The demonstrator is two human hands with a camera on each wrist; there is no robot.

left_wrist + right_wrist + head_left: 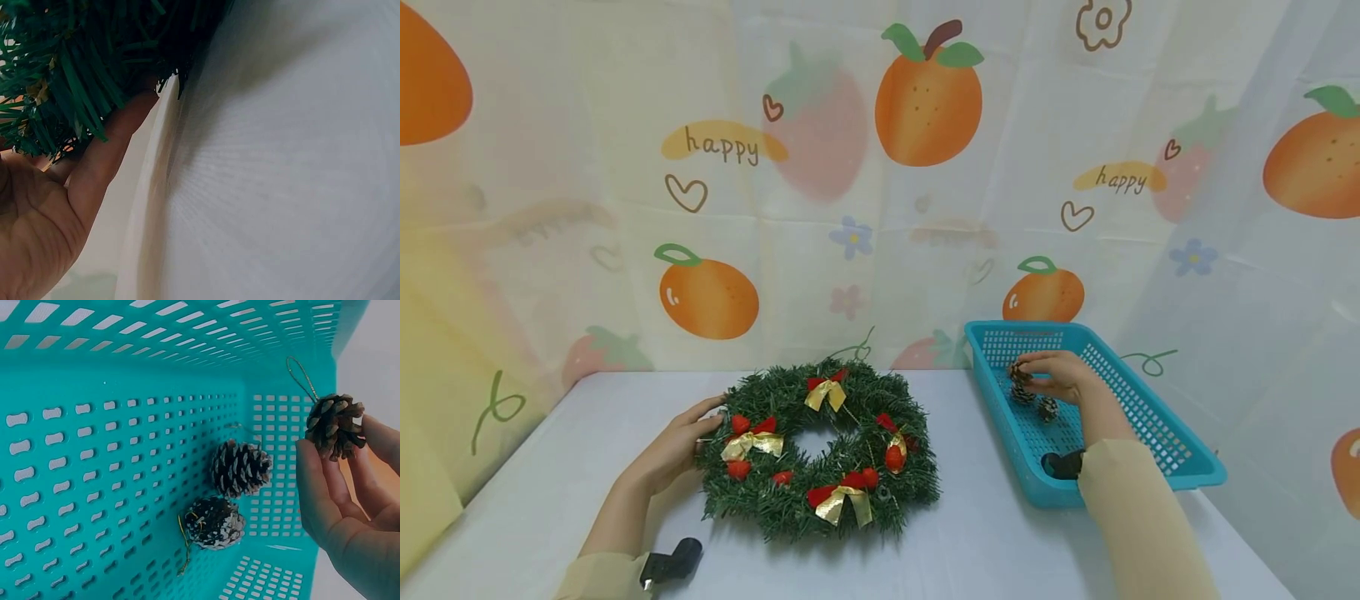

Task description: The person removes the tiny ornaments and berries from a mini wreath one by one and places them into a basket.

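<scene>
A green wreath with red berries and gold and red bows lies on the white table. At its left edge my left hand holds the greenery; in the left wrist view a digit of the left hand reaches along the wreath's underside, and the other fingertips are hidden. Inside the blue basket, my right hand pinches a brown pine cone between thumb and fingers, its gold string loop standing up. Below the held cone, two more pine cones, one darker and one white-tipped, rest in the basket.
The blue perforated basket stands on the right of the white table, its raised walls around the right hand. A fruit-printed curtain hangs right behind the table. Black wrist cameras are strapped at both sleeves.
</scene>
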